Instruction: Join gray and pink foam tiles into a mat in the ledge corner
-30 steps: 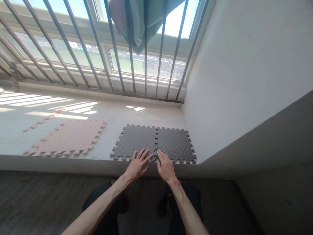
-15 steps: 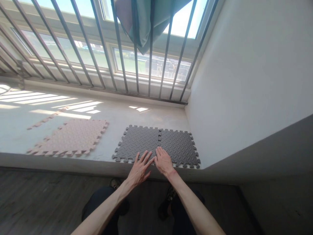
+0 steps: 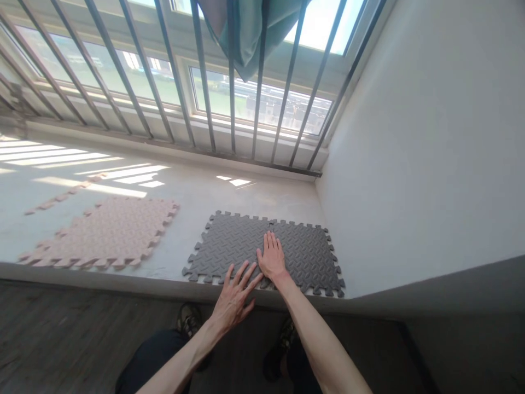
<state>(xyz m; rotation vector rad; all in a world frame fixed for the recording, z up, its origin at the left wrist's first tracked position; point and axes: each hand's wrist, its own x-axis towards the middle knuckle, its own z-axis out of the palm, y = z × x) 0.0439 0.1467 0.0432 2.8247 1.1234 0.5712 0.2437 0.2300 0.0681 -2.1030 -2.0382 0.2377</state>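
Two grey foam puzzle mats lie joined side by side on a pale ledge (image 3: 197, 197) under a barred window: the left grey mat (image 3: 225, 243) and the right grey mat (image 3: 307, 254). My right hand (image 3: 272, 257) lies flat, fingers stretched out, over the seam between them. My left hand (image 3: 235, 295) rests open with spread fingers at the near edge of the left grey mat, by the ledge's front lip.
A pink foam puzzle mat (image 3: 104, 232) lies further left on the ledge, with a thin pink edge strip (image 3: 61, 194) behind it. Metal window bars (image 3: 232, 82) and a hanging teal cloth (image 3: 250, 33) stand behind. A white wall (image 3: 410, 137) closes the right side.
My right hand slid forward along the seam of the grey mats, away from me. My left hand drew back slightly toward the near edge. The view tilted a little.
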